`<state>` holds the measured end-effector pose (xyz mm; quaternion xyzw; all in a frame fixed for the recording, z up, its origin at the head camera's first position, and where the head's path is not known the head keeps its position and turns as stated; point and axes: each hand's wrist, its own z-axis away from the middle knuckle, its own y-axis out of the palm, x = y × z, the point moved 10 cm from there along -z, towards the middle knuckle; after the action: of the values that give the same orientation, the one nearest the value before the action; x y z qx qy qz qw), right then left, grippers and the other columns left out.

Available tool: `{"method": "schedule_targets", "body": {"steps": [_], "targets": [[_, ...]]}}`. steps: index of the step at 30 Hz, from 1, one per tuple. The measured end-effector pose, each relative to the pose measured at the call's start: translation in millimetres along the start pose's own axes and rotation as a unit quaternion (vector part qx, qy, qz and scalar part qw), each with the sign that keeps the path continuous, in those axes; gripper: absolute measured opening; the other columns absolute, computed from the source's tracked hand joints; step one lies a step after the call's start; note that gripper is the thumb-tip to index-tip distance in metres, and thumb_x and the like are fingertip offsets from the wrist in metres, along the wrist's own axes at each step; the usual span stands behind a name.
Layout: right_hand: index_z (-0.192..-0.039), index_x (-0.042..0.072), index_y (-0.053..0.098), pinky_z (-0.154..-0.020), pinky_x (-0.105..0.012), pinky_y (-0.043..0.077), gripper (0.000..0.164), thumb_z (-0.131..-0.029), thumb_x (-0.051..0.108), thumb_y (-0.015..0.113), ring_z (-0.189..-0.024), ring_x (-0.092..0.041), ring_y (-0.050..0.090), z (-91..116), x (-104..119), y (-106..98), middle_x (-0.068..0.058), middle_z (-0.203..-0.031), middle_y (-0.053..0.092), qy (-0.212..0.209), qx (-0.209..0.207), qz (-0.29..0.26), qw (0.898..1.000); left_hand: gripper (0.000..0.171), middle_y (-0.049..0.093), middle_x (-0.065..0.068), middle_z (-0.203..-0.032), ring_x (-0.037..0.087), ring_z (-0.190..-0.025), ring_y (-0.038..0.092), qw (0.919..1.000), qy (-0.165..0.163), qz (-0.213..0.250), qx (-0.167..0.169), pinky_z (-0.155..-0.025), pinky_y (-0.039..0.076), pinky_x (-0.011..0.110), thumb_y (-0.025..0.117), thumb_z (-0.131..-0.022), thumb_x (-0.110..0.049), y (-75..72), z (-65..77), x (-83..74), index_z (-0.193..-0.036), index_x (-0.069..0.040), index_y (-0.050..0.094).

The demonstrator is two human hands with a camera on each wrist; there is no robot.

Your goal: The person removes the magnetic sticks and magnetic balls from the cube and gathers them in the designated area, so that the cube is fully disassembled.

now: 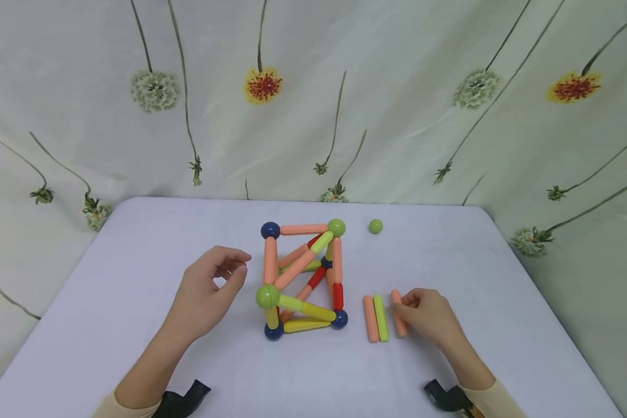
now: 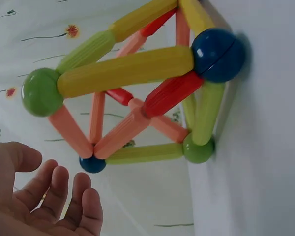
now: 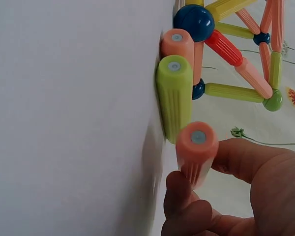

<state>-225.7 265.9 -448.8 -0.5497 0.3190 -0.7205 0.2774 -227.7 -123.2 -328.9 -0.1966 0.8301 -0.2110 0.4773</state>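
Observation:
A frame built of magnetic rods and balls (image 1: 295, 273) stands mid-table, with blue and green balls at its corners and rods in salmon, red, yellow and lime. Just left of it hovers my left hand (image 1: 211, 287), fingers loosely bent and nothing in them; the left wrist view shows a gap to the frame. My right hand (image 1: 431, 313) pinches a salmon magnetic rod (image 3: 194, 152) between thumb and fingers. Left of that rod, a lime rod (image 1: 381, 318) and another salmon rod (image 1: 371, 319) lie side by side on the table.
A loose green ball (image 1: 375, 226) sits toward the back of the table, right of the frame. The white tabletop (image 1: 110, 290) ends at a flower-printed cloth (image 1: 397, 116) behind. Dark straps (image 1: 183, 400) are on both wrists.

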Motion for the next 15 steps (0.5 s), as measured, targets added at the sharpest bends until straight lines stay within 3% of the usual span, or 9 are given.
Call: {"method": "schedule_targets", "body": {"steps": [3, 6, 10, 15], "targets": [[-0.085, 0.007, 0.067, -0.054, -0.031, 0.042, 0.024, -0.082, 0.031, 0.072, -0.061, -0.017, 0.053, 0.3, 0.3, 5.4, -0.001, -0.067, 0.06, -0.003, 0.008, 0.002, 1.0, 0.016, 0.064, -0.002, -0.096, 0.013, -0.082, 0.056, 0.9982, -0.042, 0.041, -0.006, -0.068, 0.048, 0.022, 0.061, -0.094, -0.005, 4.9, 12.2, 9.3, -0.108, -0.011, 0.064], [-0.085, 0.007, 0.067, -0.054, -0.031, 0.042, 0.026, -0.082, 0.032, 0.074, -0.061, -0.016, 0.053, 0.0, 0.4, 9.1, -0.001, -0.067, 0.06, -0.006, 0.011, 0.008, 1.0, 0.015, 0.063, -0.002, -0.095, 0.015, -0.083, 0.057, 0.9949, -0.062, 0.079, 0.007, -0.071, 0.049, 0.023, 0.06, -0.095, -0.006, 14.2, 21.9, 14.5, -0.109, -0.011, 0.063], [-0.085, 0.008, 0.067, -0.054, -0.031, 0.042, 0.026, -0.083, 0.033, 0.074, -0.061, -0.017, 0.053, -0.2, 0.2, 12.0, -0.001, -0.067, 0.06, -0.002, 0.014, 0.011, 1.0, 0.017, 0.063, -0.004, -0.098, 0.015, -0.085, 0.058, 0.992, -0.055, 0.11, 0.031, -0.071, 0.05, 0.026, 0.06, -0.096, -0.007, 24.6, 28.2, 14.2, -0.111, -0.011, 0.063], [-0.084, 0.008, 0.068, -0.055, -0.031, 0.042, 0.025, -0.083, 0.033, 0.073, -0.062, -0.017, 0.054, 0.5, -0.4, 14.7, -0.001, -0.067, 0.061, 0.007, 0.017, 0.016, 1.0, 0.017, 0.063, -0.007, -0.1, 0.014, -0.087, 0.058, 0.9907, -0.025, 0.129, 0.036, -0.072, 0.05, 0.026, 0.059, -0.097, -0.007, 25.0, 28.2, 10.7, -0.111, -0.015, 0.063]]}}
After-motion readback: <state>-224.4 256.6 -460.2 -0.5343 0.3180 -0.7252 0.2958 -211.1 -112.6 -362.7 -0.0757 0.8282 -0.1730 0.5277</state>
